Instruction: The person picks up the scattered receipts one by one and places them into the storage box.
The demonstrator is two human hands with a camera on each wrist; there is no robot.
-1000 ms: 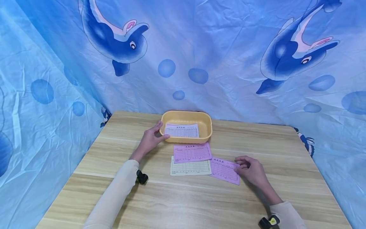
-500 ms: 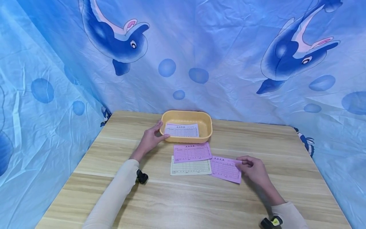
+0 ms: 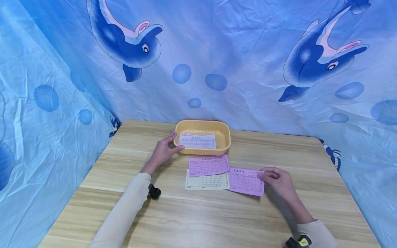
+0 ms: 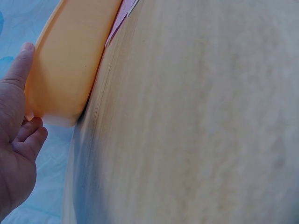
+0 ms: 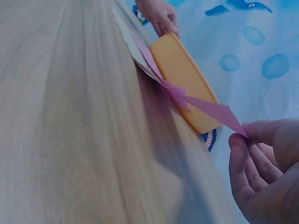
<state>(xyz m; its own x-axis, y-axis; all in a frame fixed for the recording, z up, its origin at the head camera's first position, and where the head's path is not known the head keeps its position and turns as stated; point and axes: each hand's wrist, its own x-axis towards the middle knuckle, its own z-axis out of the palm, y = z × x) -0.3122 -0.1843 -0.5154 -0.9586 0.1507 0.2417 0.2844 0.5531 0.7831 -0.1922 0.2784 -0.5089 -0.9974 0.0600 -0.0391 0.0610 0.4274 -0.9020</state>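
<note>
My right hand [image 3: 280, 182] pinches the right corner of a pink printed form slip [image 3: 248, 183] between thumb and fingers. In the right wrist view that slip [image 5: 215, 114] is bent and its held corner is off the table. Its left part meets a pale green slip [image 3: 206, 182] and another pink slip [image 3: 208, 166], which overlap in front of a yellow-orange plastic basin [image 3: 203, 152]. With my left hand [image 3: 162, 151] I hold the basin's left end, thumb at the front rim. A white slip [image 3: 198, 142] lies in the basin over a pink one.
The wooden table [image 3: 192, 220] is bounded by a blue curtain [image 3: 248, 103] with dolphins behind and at the sides. The basin stands near the back edge. Each wrist wears a small black camera.
My right hand has shifted slightly right, drawing the pink slip outward and lifting its right end. The left hand, basin and other slips stay where they were.
</note>
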